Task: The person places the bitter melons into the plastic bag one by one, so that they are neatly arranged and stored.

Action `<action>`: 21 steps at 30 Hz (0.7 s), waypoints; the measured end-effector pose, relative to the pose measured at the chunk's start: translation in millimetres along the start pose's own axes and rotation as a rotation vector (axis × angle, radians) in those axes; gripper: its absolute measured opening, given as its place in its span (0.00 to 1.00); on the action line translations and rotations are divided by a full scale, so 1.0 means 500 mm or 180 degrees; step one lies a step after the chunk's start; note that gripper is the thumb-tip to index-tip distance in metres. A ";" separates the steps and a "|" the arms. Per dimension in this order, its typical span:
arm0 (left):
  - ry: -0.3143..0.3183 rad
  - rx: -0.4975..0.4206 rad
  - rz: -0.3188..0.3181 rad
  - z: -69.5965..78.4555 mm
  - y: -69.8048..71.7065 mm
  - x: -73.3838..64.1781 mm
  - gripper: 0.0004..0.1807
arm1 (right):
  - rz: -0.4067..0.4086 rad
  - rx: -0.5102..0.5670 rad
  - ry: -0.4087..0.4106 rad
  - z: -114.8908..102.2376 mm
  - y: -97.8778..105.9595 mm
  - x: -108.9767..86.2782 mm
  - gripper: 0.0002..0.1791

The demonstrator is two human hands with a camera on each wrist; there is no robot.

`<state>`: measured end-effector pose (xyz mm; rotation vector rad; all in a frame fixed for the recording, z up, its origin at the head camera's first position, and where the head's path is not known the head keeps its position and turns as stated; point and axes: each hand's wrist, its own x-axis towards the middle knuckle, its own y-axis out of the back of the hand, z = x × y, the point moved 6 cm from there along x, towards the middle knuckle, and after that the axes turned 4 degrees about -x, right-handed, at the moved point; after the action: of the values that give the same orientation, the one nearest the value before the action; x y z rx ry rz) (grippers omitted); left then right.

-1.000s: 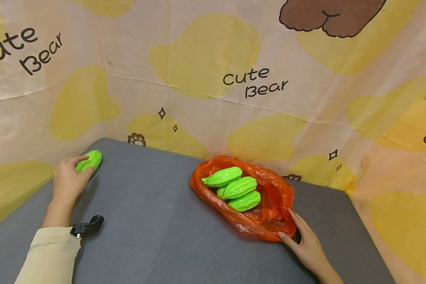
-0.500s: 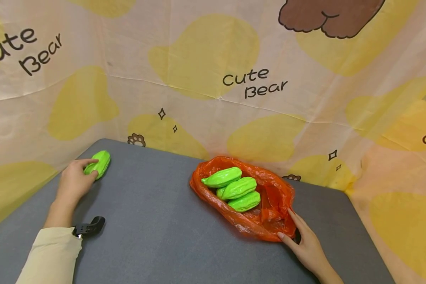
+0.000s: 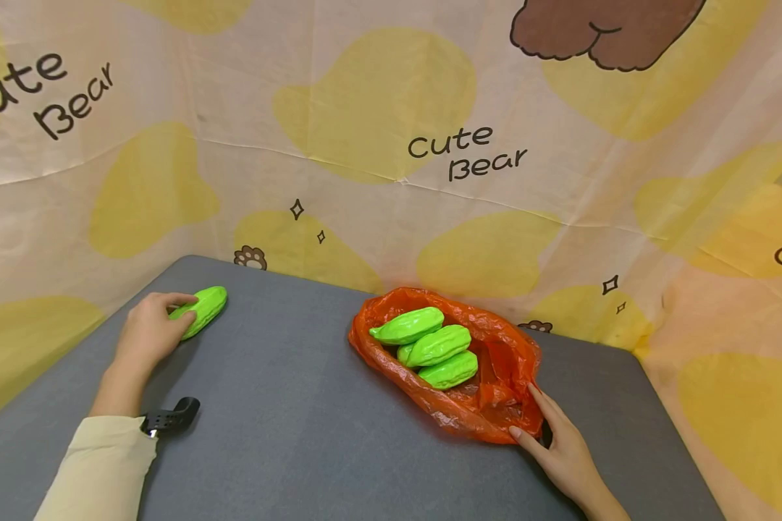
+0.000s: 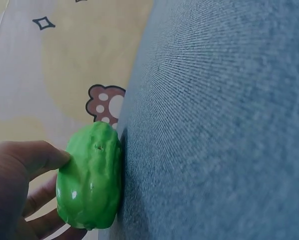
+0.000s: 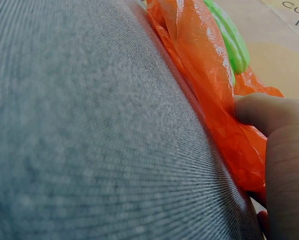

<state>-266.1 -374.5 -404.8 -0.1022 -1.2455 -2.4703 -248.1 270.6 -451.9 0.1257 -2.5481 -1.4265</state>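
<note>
My left hand [image 3: 148, 329] holds a bright green, ribbed bitter melon [image 3: 205, 311] close over the table at the far left. In the left wrist view, the thumb lies against one side of this bitter melon [image 4: 92, 180] and the other fingers reach behind it. A red plastic bag [image 3: 423, 405] lies with its mouth spread wide, right of the middle. Several more bitter melons [image 3: 439, 344] are heaped in its left half. At the bag's right end my right hand [image 3: 570, 452] grips the rim, its thumb [image 5: 259, 109] on the outside of the plastic.
The grey table [image 3: 287, 405] stretches between the two hands. A cloth backdrop [image 3: 339, 145] with yellow patches and lettering rises along its back and sides. A black wristband [image 3: 172, 417] sticks out from the left wrist.
My left hand has moved right with the bitter melon, away from the table's left edge, and the melon has tilted further rightward. The right hand and bag have stayed put.
</note>
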 end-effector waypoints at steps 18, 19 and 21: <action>-0.0022 -0.0029 0.0058 0.022 -0.014 -0.003 0.20 | 0.0046 -0.0006 0.0026 -0.003 0.002 0.000 0.45; -0.0036 -0.0029 0.0060 0.023 -0.014 -0.003 0.20 | 0.0044 -0.0005 0.0022 -0.003 0.002 0.000 0.45; -0.0072 -0.0017 0.0059 0.025 -0.014 -0.003 0.21 | 0.0033 -0.0009 0.0011 -0.003 0.002 0.000 0.45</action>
<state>-268.5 -360.7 -402.8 -0.1430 -1.2418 -2.4632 -247.5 269.9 -450.2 0.1142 -2.5401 -1.4247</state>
